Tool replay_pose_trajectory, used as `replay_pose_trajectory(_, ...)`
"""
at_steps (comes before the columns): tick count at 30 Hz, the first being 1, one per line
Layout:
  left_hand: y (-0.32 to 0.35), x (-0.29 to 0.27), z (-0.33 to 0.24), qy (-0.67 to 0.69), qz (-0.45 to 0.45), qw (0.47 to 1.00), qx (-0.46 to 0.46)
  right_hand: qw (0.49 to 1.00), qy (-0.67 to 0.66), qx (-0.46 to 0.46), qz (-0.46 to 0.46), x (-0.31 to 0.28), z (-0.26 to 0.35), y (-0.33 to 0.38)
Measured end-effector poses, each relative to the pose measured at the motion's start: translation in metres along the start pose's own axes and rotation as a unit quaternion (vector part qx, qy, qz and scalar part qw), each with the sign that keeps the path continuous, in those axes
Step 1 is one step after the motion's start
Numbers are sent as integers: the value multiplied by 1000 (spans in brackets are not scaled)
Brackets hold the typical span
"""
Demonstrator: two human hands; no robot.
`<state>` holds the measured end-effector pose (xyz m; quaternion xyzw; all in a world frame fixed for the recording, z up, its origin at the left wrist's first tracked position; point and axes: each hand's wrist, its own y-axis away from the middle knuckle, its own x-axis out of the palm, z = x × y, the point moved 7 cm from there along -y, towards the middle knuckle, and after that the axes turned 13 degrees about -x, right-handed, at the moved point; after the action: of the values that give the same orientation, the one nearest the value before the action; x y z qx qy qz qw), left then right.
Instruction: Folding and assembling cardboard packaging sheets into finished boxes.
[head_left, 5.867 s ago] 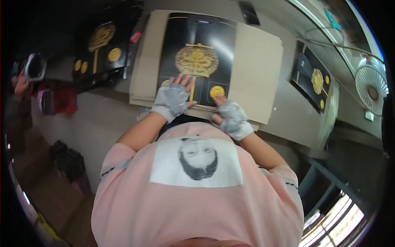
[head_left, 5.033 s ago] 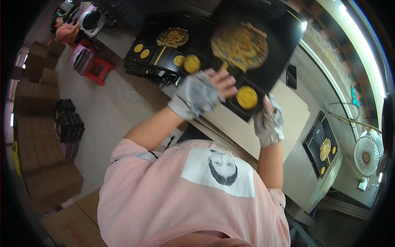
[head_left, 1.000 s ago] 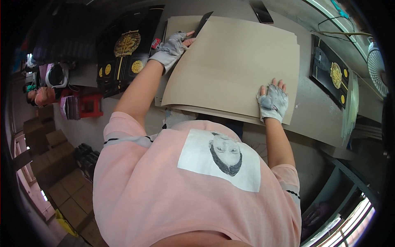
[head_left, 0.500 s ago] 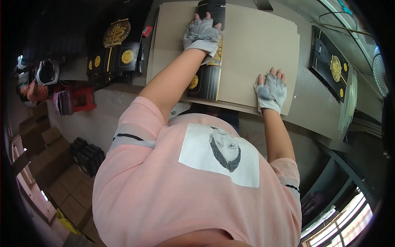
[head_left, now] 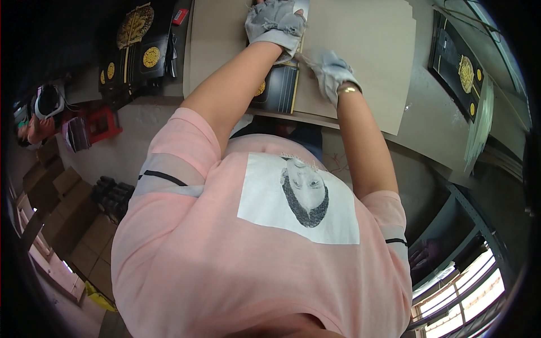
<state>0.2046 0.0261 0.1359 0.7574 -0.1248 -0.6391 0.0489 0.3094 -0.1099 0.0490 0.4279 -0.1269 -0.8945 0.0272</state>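
Grey counter stretches beyond the wearer's pink shirt, its near edge just past the body. Nearest on it is the near end of a black strip printed with gold lines, running away from the wearer across a tan board. Whether the strip is folded over from the board or a separate piece, I cannot tell.

The right hand, in a grey-white glove with bare fingers, makes the main change: half a second ago it lay flat on the board's right part, and now it is beside the strip's right edge, blurred. Its fingers point toward that edge; I cannot tell whether they are open or closed, or touching it. Both hands are thus at the strip, and the board's right part has no hand on it.

Farther along, the left hand is palm-down over the strip as it was, fingers apparently spread and gripping nothing, though the picture's top edge cuts some off.

Black-and-gold printed pieces lie left of the board, and another black printed piece lies to its right. Well beyond, at the left, are a red stool and a co-worker.
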Motion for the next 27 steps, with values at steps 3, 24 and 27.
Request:
replay_pose_trajectory(3,-1,6,7,4,10,1000,-6,997,46,-61,13,19,5,-21)
replay_pose_trajectory(24,139,69,107,-175,29,920,350,952,-253,101,138,31,1,-20)
replay_pose_trajectory(27,140,70,108,-178,35,920,347,940,-310,95,109,36,-3,-21)
